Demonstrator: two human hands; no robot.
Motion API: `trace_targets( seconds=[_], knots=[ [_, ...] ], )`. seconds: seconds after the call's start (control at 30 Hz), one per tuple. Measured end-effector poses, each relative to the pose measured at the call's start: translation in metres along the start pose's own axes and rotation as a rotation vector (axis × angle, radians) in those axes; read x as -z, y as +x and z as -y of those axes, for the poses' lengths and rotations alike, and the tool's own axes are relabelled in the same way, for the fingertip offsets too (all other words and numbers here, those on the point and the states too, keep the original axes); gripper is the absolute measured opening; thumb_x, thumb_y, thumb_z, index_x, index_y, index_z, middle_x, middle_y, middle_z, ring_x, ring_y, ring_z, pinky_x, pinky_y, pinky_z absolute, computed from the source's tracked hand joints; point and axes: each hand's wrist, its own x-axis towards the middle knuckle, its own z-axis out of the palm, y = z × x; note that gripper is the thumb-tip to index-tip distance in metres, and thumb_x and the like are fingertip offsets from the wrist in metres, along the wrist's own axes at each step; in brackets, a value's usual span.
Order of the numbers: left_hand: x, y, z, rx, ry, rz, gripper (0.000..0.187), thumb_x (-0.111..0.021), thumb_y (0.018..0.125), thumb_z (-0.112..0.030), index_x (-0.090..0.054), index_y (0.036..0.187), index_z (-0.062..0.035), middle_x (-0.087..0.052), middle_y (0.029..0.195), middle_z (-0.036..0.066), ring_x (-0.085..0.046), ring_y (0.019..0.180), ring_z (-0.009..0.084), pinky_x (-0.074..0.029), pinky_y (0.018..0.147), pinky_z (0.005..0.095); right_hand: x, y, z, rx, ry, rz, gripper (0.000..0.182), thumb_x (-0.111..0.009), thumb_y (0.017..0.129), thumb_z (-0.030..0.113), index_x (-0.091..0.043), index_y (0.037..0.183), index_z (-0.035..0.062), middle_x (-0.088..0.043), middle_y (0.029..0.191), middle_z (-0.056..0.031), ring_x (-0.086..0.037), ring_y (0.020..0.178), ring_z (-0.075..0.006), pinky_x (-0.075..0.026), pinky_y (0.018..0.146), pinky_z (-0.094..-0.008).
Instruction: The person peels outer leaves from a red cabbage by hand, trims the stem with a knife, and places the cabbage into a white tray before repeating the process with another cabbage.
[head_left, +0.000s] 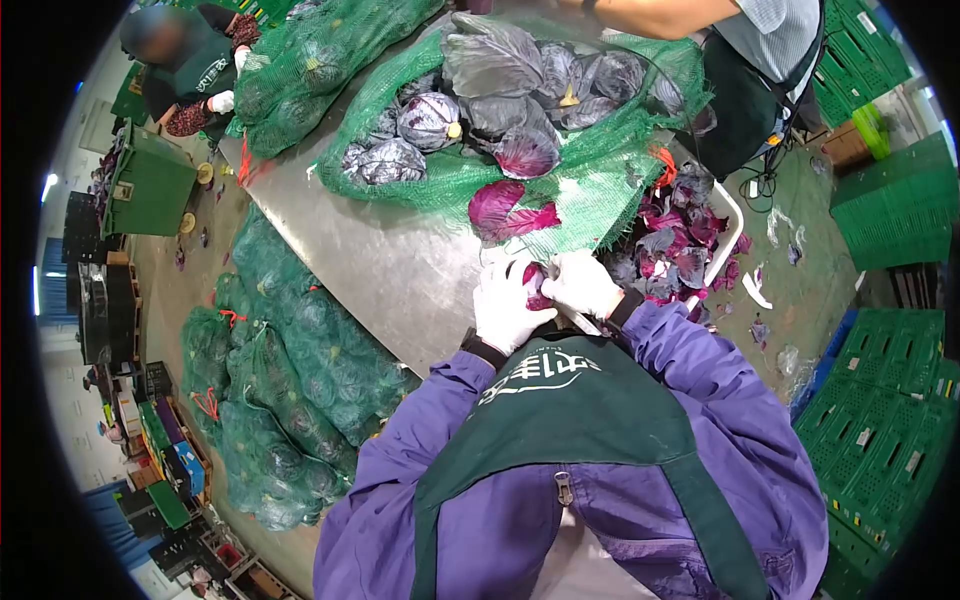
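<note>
At the near edge of the steel counter (380, 270), both gloved hands close around one red cabbage (535, 285), which sits between them just in front of the green apron (560, 420). The left hand (508, 305) cups it from the side, fingers curled; the right hand (582, 283) presses in from the other side, wrist bent inward. Stripped purple leaves (675, 245) lie heaped at the right edge, so trimming looks well begun. Farther along, an opened green net sack (590, 175) holds many untrimmed heads (more full sacks (290, 380) wait on the floor), so much seems left.
</note>
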Motion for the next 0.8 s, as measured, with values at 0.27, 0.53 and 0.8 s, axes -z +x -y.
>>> trace_targets(
  seconds=[0.27,0.53,0.8],
  knots=[
    [0.012,-0.015,0.029,0.022,-0.201,0.015,0.091,-0.087,0.058,-0.035,-0.045,0.132,-0.0042,-0.048,0.129,0.016,-0.044,0.123,0.0326,-0.036,0.107,0.042,0.0,0.008,-0.089,-0.311,0.116,-0.531,0.028,-0.063,0.075,0.028,-0.065,0.083,0.0013,-0.066,0.081,-0.0214,-0.064,0.079,-0.0388,-0.051,0.073,-0.0438],
    [-0.006,-0.006,0.084,0.522,-1.154,-0.066,0.07,-0.077,0.081,-0.018,-0.034,0.134,-0.0017,-0.049,0.129,0.015,-0.049,0.121,0.0234,-0.041,0.104,0.037,-0.027,0.007,-0.026,0.272,0.487,-0.318,0.036,-0.071,0.081,0.015,-0.064,0.114,0.004,-0.065,0.098,-0.0089,-0.06,0.087,-0.0177,-0.049,0.078,-0.029],
    [-0.022,-0.002,0.097,0.467,-1.171,-0.072,0.065,-0.076,0.083,-0.017,-0.039,0.134,-0.0026,-0.051,0.128,0.014,-0.05,0.119,0.0219,-0.043,0.101,0.0347,-0.042,0.026,-0.004,0.331,0.342,-0.016,0.043,-0.075,0.074,0.015,-0.062,0.112,0.0011,-0.056,0.107,-0.0143,-0.057,0.095,-0.0287,-0.049,0.082,-0.0372]
  ],
)
